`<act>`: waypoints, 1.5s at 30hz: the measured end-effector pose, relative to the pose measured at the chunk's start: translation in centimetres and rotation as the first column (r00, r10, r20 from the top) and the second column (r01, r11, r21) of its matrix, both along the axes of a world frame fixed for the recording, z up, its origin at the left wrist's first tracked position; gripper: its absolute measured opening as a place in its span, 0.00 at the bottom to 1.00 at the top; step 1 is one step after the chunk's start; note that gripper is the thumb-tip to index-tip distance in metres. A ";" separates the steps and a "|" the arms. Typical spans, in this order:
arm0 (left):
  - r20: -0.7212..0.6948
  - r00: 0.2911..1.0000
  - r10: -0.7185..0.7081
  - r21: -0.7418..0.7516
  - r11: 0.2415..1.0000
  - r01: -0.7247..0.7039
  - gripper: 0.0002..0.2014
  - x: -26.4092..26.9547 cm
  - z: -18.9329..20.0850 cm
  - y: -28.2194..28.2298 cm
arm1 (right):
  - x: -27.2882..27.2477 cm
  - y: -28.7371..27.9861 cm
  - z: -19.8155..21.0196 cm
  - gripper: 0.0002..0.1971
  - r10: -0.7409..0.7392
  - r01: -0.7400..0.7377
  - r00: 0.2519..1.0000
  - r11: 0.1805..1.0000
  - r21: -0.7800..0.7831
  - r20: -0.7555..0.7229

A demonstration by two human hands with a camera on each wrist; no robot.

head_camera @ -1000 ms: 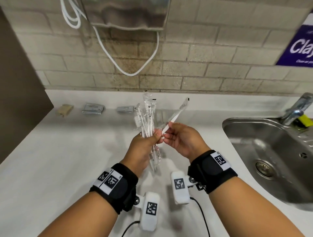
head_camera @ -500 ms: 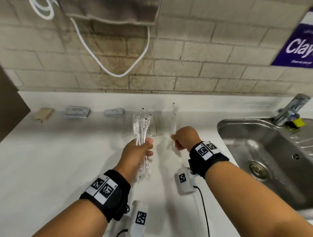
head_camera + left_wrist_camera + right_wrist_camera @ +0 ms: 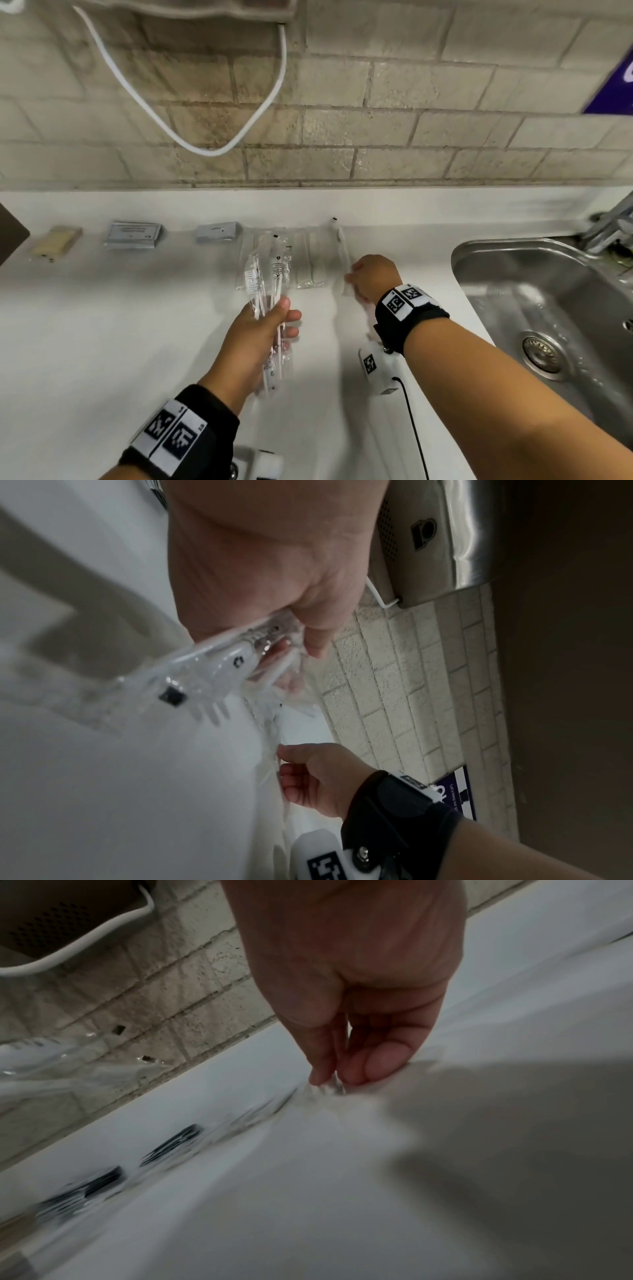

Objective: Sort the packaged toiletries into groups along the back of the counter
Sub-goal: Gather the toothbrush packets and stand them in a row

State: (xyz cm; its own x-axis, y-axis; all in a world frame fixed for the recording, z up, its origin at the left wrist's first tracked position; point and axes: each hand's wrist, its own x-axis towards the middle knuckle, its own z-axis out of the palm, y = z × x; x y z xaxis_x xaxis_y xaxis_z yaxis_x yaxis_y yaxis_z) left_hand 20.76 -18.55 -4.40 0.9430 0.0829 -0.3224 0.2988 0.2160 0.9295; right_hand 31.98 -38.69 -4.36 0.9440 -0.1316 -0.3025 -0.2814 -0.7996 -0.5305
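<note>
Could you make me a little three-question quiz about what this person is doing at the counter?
1. True or false: the left hand is empty.
2. What is the right hand pinching? A) soap bar B) wrapped toothbrush C) tap
3. Fill in: the sink lies to the person's ____.

Key: 1 false, it grips a bundle of toothbrushes. 2 B, the single toothbrush lies on the counter. 3 right.
</note>
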 end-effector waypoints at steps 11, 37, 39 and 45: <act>0.006 1.000 0.007 -0.068 0.998 -0.007 0.11 -0.3 0.4 -0.2 | -3.0 0.3 3.8 0.12 -0.096 0.041 0.991 0.887 0.459 0.098; 0.141 0.981 -0.135 0.200 0.974 0.106 0.08 -7.1 5.0 -2.6 | -12.6 1.5 9.6 0.13 -0.158 0.021 0.983 0.595 0.803 0.091; 0.153 0.966 -0.207 0.299 0.942 0.155 0.08 -7.6 5.3 -3.1 | -12.8 2.0 9.7 0.17 -0.130 0.031 0.989 0.633 0.774 0.067; 0.153 0.964 -0.216 0.216 0.960 0.180 0.14 -8.4 5.2 -3.3 | -12.7 1.6 11.7 0.30 -0.078 0.090 0.995 0.523 0.848 -0.058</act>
State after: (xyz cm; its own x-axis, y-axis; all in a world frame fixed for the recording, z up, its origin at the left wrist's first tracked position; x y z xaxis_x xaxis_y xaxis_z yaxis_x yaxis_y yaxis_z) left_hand 12.39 -21.90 0.79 0.9868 -0.0655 -0.1483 0.1469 -0.0255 0.9888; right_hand 19.27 -37.11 7.39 0.9384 0.1145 -0.3261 -0.3336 0.0539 -0.9412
